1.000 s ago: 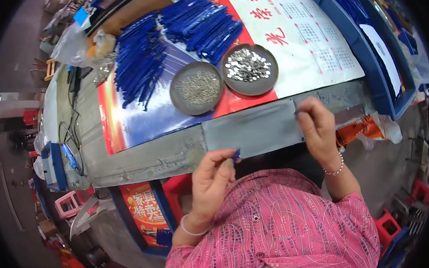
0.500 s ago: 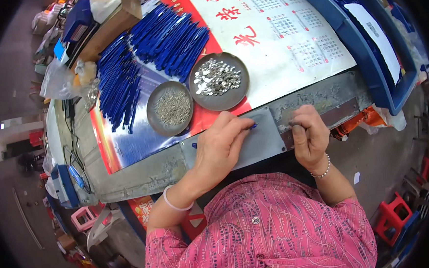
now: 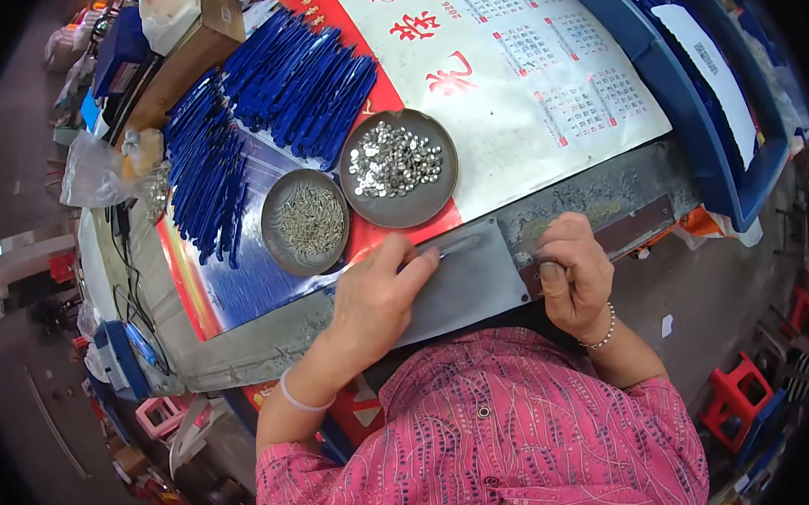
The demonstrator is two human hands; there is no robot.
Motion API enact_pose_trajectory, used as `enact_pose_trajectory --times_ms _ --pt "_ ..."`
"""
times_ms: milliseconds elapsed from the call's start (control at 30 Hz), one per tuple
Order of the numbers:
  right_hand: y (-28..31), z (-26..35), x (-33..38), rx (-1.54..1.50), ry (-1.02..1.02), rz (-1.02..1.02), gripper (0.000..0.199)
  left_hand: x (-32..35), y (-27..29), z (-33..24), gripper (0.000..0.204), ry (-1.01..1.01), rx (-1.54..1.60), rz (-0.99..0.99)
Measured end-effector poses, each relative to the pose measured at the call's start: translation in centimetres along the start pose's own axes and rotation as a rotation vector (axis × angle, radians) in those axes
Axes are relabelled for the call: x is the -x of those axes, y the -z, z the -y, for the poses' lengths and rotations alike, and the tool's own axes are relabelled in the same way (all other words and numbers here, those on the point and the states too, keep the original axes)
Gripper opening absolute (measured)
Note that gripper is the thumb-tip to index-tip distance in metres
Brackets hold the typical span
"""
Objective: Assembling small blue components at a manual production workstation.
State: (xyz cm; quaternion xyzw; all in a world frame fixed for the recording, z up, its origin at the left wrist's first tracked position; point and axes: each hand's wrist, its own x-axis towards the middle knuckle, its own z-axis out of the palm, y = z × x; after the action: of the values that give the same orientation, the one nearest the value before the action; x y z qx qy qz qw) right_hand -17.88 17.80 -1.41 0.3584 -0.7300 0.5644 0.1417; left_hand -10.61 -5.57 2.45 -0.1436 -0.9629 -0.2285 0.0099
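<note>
Over a grey metal plate (image 3: 467, 290) at the table's near edge, my left hand (image 3: 375, 296) pinches a thin blue strip (image 3: 455, 247), blurred and mostly hidden by the fingers. To its right, my right hand (image 3: 574, 274) is closed, thumb pressed against curled fingers; what they hold, if anything, is hidden. Beyond the left hand stand two round dishes. The smaller dish (image 3: 278, 258) contains small metal pins (image 3: 313, 221), the larger dish (image 3: 402, 216) shiny silver round pieces (image 3: 394, 160). Two piles of slim blue strips (image 3: 306, 83) lie behind the dishes.
A calendar sheet (image 3: 510, 153) covers much of the grey table. At right stands a blue tray (image 3: 668, 97) with more blue strips and a white paper. A cardboard box (image 3: 215, 33) and plastic bags (image 3: 94, 170) occupy the far left. Red stools (image 3: 738, 399) stand on the floor.
The view has shifted slightly, moving the table things left and down in the picture. The blue strip's end, distinct beyond my left fingertips before, is now blurred. Both hands keep their closed shape.
</note>
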Motion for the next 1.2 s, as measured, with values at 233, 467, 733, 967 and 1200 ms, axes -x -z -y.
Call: enact_pose_trajectory --times_ms 233,467,733,967,1200 --pt "0.0 -0.4 0.1 -0.007 0.045 0.000 0.012 0.3 0.4 -1.2 0.023 0.141 0.013 -0.043" --pt "-0.1 0.1 -0.4 0.053 0.042 0.002 0.011 -3.1 -0.7 -2.3 0.025 0.004 0.007 0.000" --pt "-0.8 0.5 -0.4 0.129 0.016 0.025 0.011 0.6 -0.7 -0.8 0.024 0.067 0.047 -0.120" --pt "-1.5 4.1 -1.1 -0.093 -0.277 0.086 0.007 3.9 -0.3 -4.0 0.024 0.434 0.894 -0.289" --pt "-4.6 7.4 -2.1 -0.223 -0.322 0.295 0.012 5.0 -0.5 -5.1 0.026 0.451 1.459 -0.377"
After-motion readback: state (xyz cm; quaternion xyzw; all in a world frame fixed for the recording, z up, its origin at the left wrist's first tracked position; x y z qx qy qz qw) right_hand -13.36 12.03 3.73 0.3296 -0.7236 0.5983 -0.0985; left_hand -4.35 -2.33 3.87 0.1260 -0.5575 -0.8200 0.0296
